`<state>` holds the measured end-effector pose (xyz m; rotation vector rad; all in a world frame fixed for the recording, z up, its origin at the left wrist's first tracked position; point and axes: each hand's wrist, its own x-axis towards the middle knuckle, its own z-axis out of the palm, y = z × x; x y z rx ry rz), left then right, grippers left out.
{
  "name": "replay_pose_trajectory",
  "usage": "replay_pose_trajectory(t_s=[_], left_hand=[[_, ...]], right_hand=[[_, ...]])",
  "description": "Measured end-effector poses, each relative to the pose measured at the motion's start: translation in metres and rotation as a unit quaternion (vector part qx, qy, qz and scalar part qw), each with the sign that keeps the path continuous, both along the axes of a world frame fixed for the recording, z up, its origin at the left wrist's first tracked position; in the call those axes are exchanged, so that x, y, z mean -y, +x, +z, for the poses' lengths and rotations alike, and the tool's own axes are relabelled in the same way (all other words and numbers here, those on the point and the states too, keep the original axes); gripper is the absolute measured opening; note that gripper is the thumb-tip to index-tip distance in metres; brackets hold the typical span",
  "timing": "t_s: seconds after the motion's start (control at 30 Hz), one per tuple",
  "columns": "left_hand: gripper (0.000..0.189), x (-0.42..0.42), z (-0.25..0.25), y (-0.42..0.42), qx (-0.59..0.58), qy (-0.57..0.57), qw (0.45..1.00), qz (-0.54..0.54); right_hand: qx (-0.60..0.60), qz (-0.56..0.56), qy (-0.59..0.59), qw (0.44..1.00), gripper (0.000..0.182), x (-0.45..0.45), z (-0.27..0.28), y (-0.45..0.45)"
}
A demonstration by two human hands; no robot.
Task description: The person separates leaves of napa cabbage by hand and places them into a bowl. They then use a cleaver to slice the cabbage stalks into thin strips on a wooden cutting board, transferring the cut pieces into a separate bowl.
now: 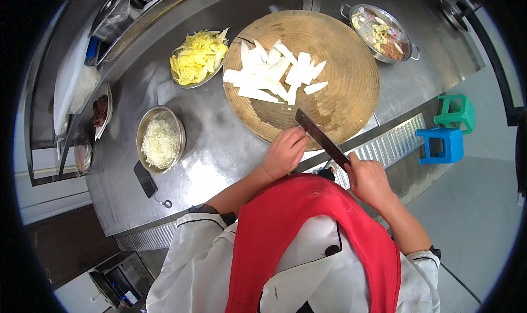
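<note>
My right hand (367,180) grips the handle of a cleaver (322,138), its blade seen almost edge-on over the near rim of a round wooden chopping block (350,91). Beside the blade, my left hand (288,150) rests at the block's near edge with curled fingers close to the metal. Whether anything lies under those fingers is hidden. Several white pieces of cabbage stem (265,76) are piled on the block's left and middle. One smaller stem piece (315,88) lies apart to their right.
Left of the block are a bowl of yellow cut cabbage leaves (199,58), a metal bowl of pale shreds (160,142) and a phone (145,179). A two-handled pan of scraps (381,33) stands far right. Blue (442,145) and green (457,112) stools sit beyond the counter's edge.
</note>
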<state>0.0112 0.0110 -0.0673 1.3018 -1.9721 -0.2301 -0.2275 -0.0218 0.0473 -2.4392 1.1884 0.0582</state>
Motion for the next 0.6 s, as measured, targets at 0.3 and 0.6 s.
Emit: replay_pose_trajectory(t_s=[0.3, 0.6], left_hand=[[0.027, -0.0004, -0.0003, 0.0008, 0.005, -0.003, 1.000, -0.001], [0.027, 0.0000, -0.0009, 0.0006, -0.003, -0.012, 1.000, -0.005]], right_hand=[[-0.027, 0.012, 0.002, 1.000, 0.017, -0.0010, 0.0071, 0.0008], [-0.018, 0.012, -0.010, 1.000, 0.017, -0.0052, -0.0002, 0.0035]])
